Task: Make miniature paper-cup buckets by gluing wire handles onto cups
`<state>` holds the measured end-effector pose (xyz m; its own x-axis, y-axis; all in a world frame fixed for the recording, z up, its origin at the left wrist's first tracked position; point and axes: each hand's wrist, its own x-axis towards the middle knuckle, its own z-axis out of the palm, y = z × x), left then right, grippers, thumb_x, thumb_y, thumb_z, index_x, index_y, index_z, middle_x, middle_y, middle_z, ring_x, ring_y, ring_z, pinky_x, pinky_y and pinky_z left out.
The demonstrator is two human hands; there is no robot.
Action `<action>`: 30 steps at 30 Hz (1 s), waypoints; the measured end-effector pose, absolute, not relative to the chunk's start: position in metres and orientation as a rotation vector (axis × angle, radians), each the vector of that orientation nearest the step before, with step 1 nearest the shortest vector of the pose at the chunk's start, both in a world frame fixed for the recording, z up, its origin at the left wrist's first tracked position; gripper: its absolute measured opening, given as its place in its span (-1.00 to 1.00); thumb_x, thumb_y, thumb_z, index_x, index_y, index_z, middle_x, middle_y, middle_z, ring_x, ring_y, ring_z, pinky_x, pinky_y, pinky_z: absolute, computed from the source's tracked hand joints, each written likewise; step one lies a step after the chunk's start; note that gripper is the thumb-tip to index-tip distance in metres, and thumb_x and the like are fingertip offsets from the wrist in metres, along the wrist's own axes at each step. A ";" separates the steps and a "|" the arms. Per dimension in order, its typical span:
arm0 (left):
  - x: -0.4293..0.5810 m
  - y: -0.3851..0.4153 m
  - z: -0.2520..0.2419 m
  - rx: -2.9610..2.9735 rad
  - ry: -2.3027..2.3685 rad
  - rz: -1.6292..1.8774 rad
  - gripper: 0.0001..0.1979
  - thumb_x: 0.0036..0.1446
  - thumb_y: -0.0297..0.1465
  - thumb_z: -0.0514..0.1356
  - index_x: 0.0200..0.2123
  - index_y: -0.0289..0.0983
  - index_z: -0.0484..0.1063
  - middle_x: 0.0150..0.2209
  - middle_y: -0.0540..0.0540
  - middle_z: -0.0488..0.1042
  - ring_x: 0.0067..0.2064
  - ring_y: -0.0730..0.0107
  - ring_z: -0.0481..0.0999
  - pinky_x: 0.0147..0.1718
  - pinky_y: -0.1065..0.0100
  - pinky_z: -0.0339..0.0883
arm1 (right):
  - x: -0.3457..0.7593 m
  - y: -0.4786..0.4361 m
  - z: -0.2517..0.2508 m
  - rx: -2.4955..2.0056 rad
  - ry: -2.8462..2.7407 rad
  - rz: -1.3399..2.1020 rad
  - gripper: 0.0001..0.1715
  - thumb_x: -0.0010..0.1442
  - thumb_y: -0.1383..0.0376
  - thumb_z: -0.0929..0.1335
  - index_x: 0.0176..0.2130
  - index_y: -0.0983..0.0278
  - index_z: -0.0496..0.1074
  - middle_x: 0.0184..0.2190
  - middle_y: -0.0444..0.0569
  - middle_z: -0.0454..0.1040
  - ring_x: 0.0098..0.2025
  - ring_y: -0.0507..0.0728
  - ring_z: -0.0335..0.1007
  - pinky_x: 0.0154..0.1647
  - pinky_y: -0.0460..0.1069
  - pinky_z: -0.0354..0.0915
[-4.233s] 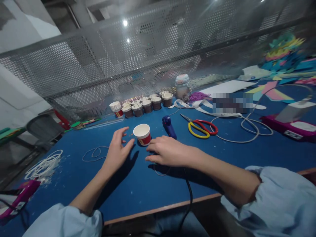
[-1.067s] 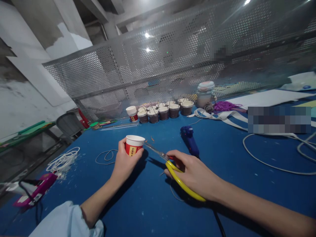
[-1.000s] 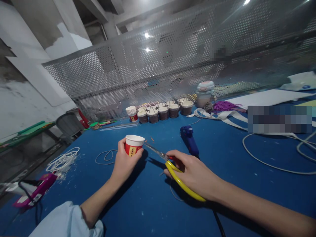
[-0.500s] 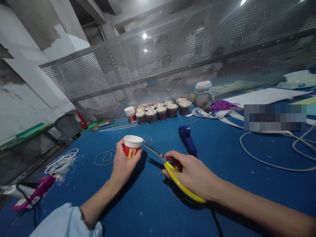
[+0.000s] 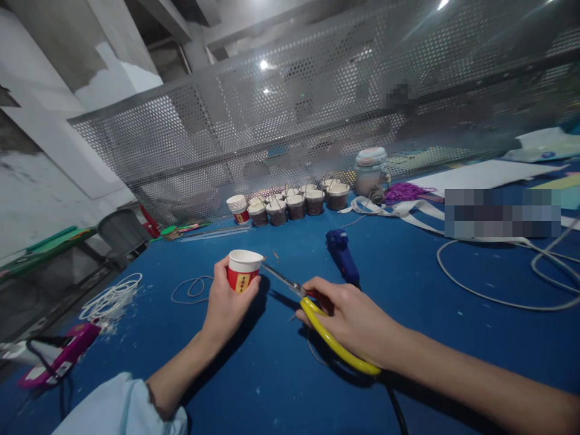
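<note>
My left hand (image 5: pixel 229 305) is wrapped round a red and white paper cup (image 5: pixel 238 279), its mouth facing up. A yellow marked panel shows on the cup's side. My right hand (image 5: pixel 351 317) grips a pair of scissors (image 5: pixel 335 344) with yellow and red handles. The scissors' tip is at the cup's right rim, which looks drawn to a point there; whether the blades hold the rim I cannot tell. Behind the right hand a blue glue gun (image 5: pixel 343 257) lies on the blue table (image 5: pixel 267 380).
Several dark pails (image 5: pixel 295 206) with pale tops stand at the back beside stacked paper cups (image 5: pixel 238 208). A pastel bottle (image 5: pixel 370 171) and purple yarn (image 5: pixel 408 193) are right of them. White cord (image 5: pixel 113 295) and a magenta power strip (image 5: pixel 63 353) lie left; a perforated metal screen (image 5: pixel 217 130) rises behind.
The camera view has shifted slightly. The scissors' tip stays at the cup's rim, whose right edge now looks a little more pointed. Both hands keep their hold.
</note>
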<state>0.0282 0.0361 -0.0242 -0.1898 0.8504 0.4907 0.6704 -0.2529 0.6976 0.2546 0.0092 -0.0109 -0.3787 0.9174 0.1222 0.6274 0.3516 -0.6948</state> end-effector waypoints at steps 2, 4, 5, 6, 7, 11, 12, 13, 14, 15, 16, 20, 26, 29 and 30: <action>0.028 0.036 -0.024 1.873 1.788 1.420 -0.46 -0.04 -0.19 0.26 -0.04 -0.27 0.20 -0.19 -0.12 0.41 -0.24 0.25 0.46 -0.24 0.21 0.37 | 0.255 0.009 -0.011 -1.315 -2.120 0.766 -0.75 0.17 0.10 0.36 -0.23 0.21 0.40 -0.52 -0.14 0.39 -0.50 0.05 0.16 -0.49 -0.08 -0.01; 0.028 0.036 -0.024 1.882 1.788 1.419 -0.47 -0.04 -0.19 0.26 -0.04 -0.27 0.20 -0.19 -0.12 0.40 -0.24 0.26 0.46 -0.24 0.21 0.37 | 0.255 0.009 -0.012 -1.289 -2.123 0.761 -0.75 0.17 0.10 0.36 -0.24 0.22 0.40 -0.53 -0.15 0.38 -0.51 0.04 0.15 -0.49 -0.08 -0.01; 0.028 0.036 -0.024 1.885 1.789 1.418 -0.47 -0.04 -0.19 0.26 -0.04 -0.27 0.20 -0.19 -0.12 0.40 -0.24 0.26 0.45 -0.23 0.21 0.37 | 0.254 0.009 -0.012 -1.283 -2.123 0.755 -0.75 0.17 0.10 0.37 -0.24 0.22 0.40 -0.54 -0.15 0.37 -0.51 0.04 0.14 -0.49 -0.08 -0.02; 0.028 0.036 -0.024 1.886 1.791 1.416 -0.47 -0.04 -0.19 0.26 -0.04 -0.27 0.20 -0.19 -0.12 0.40 -0.24 0.26 0.45 -0.23 0.21 0.37 | 0.254 0.009 -0.012 -1.281 -2.124 0.750 -0.75 0.17 0.11 0.37 -0.24 0.23 0.40 -0.55 -0.16 0.36 -0.52 0.03 0.13 -0.49 -0.08 -0.02; 0.028 0.036 -0.023 1.886 1.794 1.413 -0.47 -0.04 -0.19 0.26 -0.04 -0.27 0.20 -0.19 -0.12 0.40 -0.23 0.26 0.45 -0.23 0.22 0.37 | 0.254 0.010 -0.012 -1.281 -2.127 0.746 -0.75 0.17 0.11 0.38 -0.25 0.23 0.40 -0.55 -0.16 0.35 -0.52 0.03 0.12 -0.50 -0.08 -0.02; 0.028 0.034 -0.022 1.887 1.800 1.400 -0.48 -0.05 -0.20 0.26 -0.05 -0.27 0.21 -0.21 -0.11 0.41 -0.25 0.26 0.46 -0.25 0.23 0.37 | 0.254 0.010 -0.014 -1.274 -2.142 0.705 -0.75 0.16 0.11 0.39 -0.27 0.23 0.41 -0.57 -0.17 0.34 -0.53 0.02 0.10 -0.50 -0.08 -0.02; 0.029 0.034 -0.022 1.885 1.801 1.400 -0.48 -0.06 -0.20 0.26 -0.05 -0.27 0.21 -0.21 -0.11 0.41 -0.26 0.26 0.46 -0.25 0.23 0.37 | 0.254 0.010 -0.014 -1.273 -2.145 0.690 -0.75 0.16 0.11 0.39 -0.27 0.23 0.41 -0.57 -0.17 0.34 -0.54 0.03 0.10 -0.50 -0.08 -0.02; 0.029 0.034 -0.021 1.880 1.802 1.402 -0.47 -0.06 -0.20 0.26 -0.05 -0.27 0.22 -0.21 -0.11 0.41 -0.26 0.26 0.46 -0.25 0.23 0.37 | 0.254 0.010 -0.015 -1.274 -2.148 0.676 -0.75 0.15 0.11 0.39 -0.27 0.23 0.42 -0.57 -0.18 0.34 -0.54 0.03 0.11 -0.50 -0.08 -0.02; 0.029 0.033 -0.020 1.874 1.803 1.402 -0.47 -0.07 -0.20 0.27 -0.05 -0.28 0.22 -0.21 -0.10 0.42 -0.26 0.26 0.46 -0.25 0.23 0.38 | 0.255 0.009 -0.015 -1.274 -2.151 0.661 -0.76 0.15 0.11 0.39 -0.27 0.23 0.42 -0.58 -0.18 0.34 -0.54 0.03 0.11 -0.51 -0.08 -0.02; 0.029 0.033 -0.019 1.863 1.804 1.401 -0.46 -0.08 -0.20 0.27 -0.05 -0.28 0.22 -0.22 -0.10 0.42 -0.26 0.26 0.46 -0.25 0.23 0.38 | 0.255 0.009 -0.015 -1.272 -2.155 0.648 -0.76 0.16 0.11 0.39 -0.27 0.23 0.42 -0.58 -0.18 0.34 -0.55 0.03 0.12 -0.51 -0.08 -0.02; 0.029 0.033 -0.018 1.844 1.804 1.398 -0.45 -0.08 -0.20 0.28 -0.05 -0.28 0.22 -0.22 -0.09 0.42 -0.27 0.27 0.46 -0.25 0.23 0.38 | 0.256 0.008 -0.015 -1.270 -2.159 0.636 -0.76 0.16 0.11 0.39 -0.27 0.23 0.43 -0.58 -0.18 0.35 -0.55 0.03 0.13 -0.51 -0.08 -0.02; 0.027 0.037 -0.014 1.666 1.751 1.380 -0.43 -0.12 -0.19 0.31 -0.05 -0.27 0.24 -0.23 -0.06 0.43 -0.28 0.30 0.46 -0.29 0.28 0.38 | 0.258 0.009 -0.011 -1.242 -2.201 0.598 -0.75 0.18 0.13 0.37 -0.19 0.23 0.44 -0.51 -0.13 0.42 -0.51 0.04 0.22 -0.50 -0.08 0.03; 0.022 0.045 -0.017 1.390 1.515 1.359 -0.37 -0.16 -0.16 0.35 -0.04 -0.29 0.28 -0.20 -0.09 0.46 -0.26 0.33 0.46 -0.29 0.33 0.38 | 0.262 0.016 -0.009 -1.338 -2.244 0.503 -0.70 0.19 0.21 0.31 -0.06 0.18 0.44 -0.33 -0.05 0.51 -0.40 0.10 0.34 -0.40 -0.04 0.13; 0.022 0.045 -0.018 1.373 1.475 1.370 -0.37 -0.15 -0.17 0.36 -0.03 -0.30 0.28 -0.20 -0.09 0.47 -0.26 0.34 0.46 -0.29 0.34 0.38 | 0.263 0.017 -0.011 -1.309 -2.235 0.526 -0.66 0.19 0.22 0.30 -0.03 0.19 0.43 -0.26 -0.02 0.52 -0.33 0.13 0.37 -0.33 -0.02 0.19; 0.022 0.045 -0.017 1.383 1.479 1.368 -0.37 -0.15 -0.17 0.36 -0.03 -0.30 0.28 -0.20 -0.10 0.47 -0.26 0.34 0.46 -0.29 0.33 0.38 | 0.263 0.017 -0.012 -1.294 -2.230 0.534 -0.66 0.19 0.22 0.30 -0.03 0.20 0.43 -0.25 -0.01 0.52 -0.33 0.13 0.37 -0.32 -0.02 0.19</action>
